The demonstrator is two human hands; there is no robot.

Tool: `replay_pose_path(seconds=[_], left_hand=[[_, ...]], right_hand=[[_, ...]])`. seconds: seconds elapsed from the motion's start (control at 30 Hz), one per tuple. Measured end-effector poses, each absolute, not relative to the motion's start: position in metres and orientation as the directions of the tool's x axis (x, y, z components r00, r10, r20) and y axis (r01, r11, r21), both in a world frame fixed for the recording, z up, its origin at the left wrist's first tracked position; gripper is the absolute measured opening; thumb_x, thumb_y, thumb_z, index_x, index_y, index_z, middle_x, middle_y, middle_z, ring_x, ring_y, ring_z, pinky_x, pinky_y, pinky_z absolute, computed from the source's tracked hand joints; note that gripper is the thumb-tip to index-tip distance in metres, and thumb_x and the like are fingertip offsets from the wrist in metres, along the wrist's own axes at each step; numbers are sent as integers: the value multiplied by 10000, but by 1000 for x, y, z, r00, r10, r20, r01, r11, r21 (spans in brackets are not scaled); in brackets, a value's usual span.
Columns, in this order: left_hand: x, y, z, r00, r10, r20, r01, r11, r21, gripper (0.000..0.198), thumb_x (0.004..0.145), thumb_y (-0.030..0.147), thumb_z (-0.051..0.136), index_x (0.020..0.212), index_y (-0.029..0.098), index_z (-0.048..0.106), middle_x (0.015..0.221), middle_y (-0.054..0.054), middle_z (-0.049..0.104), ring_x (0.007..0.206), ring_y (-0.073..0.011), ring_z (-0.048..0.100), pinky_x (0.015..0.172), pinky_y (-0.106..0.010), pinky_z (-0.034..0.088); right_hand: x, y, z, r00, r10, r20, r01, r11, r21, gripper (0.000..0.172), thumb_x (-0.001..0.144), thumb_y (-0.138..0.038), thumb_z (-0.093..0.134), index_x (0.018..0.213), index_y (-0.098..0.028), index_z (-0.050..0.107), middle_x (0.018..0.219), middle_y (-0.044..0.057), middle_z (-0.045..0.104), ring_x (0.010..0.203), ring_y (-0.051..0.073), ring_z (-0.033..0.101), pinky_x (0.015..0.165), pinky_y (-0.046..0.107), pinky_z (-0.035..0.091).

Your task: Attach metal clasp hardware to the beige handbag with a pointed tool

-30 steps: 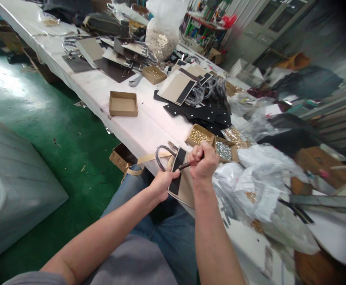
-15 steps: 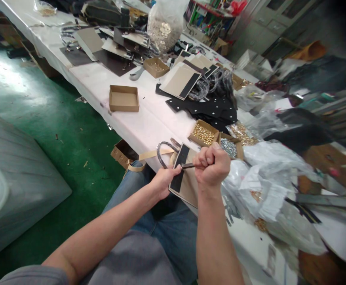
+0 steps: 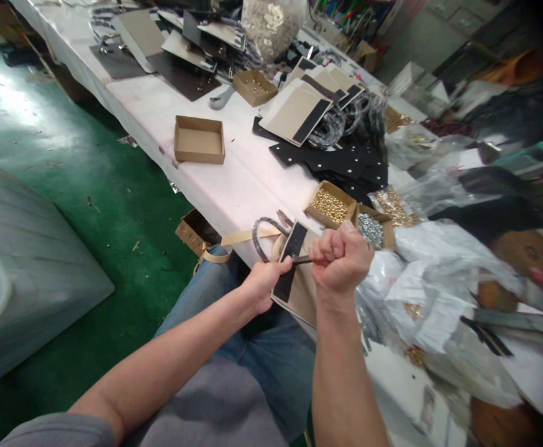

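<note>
My left hand (image 3: 268,282) is closed on the edge of a beige bag panel (image 3: 305,285) with a black strip (image 3: 298,239) across it. Its thumb presses on the strip. From the panel's far side a dark, plastic-wrapped bag handle (image 3: 255,234) curves out. In my right fist (image 3: 343,257) is a thin, dark metal tool like a screwdriver (image 3: 303,259), its grip hidden by the fingers. The shaft points left, and its tip meets the strip beside my left thumb. Just beyond the panel stand a carton of gold-coloured small parts (image 3: 331,206) and a carton of silver ones (image 3: 370,228).
A shallow cardboard box (image 3: 199,139) stands near the table edge. Behind lie black studded pieces (image 3: 346,164) and stacked beige panels (image 3: 294,115). Plastic bags (image 3: 420,298) crowd the right side. A large pale bin (image 3: 33,273) stands on the green floor at left.
The view has shifted, so the table things sit somewhat differently in the picture. Both hands keep their holds, with the tool's tip still at the black strip.
</note>
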State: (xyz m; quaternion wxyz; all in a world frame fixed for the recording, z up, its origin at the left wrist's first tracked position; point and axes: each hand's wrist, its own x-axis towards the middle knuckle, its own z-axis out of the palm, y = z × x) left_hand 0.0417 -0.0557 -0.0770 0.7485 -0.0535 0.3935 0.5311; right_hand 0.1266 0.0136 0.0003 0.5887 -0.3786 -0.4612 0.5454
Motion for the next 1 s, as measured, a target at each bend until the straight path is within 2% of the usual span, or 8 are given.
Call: replay_pose_path(seconds=[0.2,0.37,0.5,0.6,0.73,1.0], left_hand=[[43,-56,-77,125,735,-666,-833,443,332,236,880,233,899,1085,128,848,993,-119,846,794,-228,756,807,-341,615],[40,-56,-72,145,725,-674,-801,486,350,171,925,232,833,1066,137,841,980,-136,856,845,-266,797,807,-366,658],[42,-55,-71,149,720,-678,-784,504,363,163,938,228,806,1063,127,824,974,-150,853,775,-257,786,727,-363,657],[45,-56,-72,139,719,-681,-785,499,367,214,925,244,831,1099,120,815,997,-159,854,773,-257,790,737,-366,665],[45,-58,-73,123,744,-657,-781,481,398,200,924,243,830,1087,127,823,997,-151,853,773,-244,781,760,-356,659],[46,-57,-77,135,730,-670,-775,499,388,243,921,250,820,1124,117,816,1045,-174,855,854,-292,809,773,-385,668]], right_hand=[[116,12,-2,-18,990,138,-250,129,-960,647,1014,-494,799,587,-236,388,514,-84,283,421,73,227,399,232,226],[142,27,1,-72,997,38,-360,10,-933,630,978,-521,785,615,-246,349,515,-98,265,412,75,178,371,229,210],[191,28,-14,81,992,98,-507,126,-853,613,943,-467,761,628,-248,283,512,-113,226,383,73,137,355,240,203],[214,21,-34,166,979,117,-562,192,-805,591,937,-439,733,629,-246,267,507,-113,211,378,73,109,355,250,167],[213,14,-47,181,980,80,-593,174,-786,575,923,-436,726,636,-246,266,513,-110,217,379,75,116,361,256,157],[211,17,-58,178,982,70,-681,174,-711,569,903,-384,721,637,-242,239,523,-111,195,366,66,128,363,271,118]])
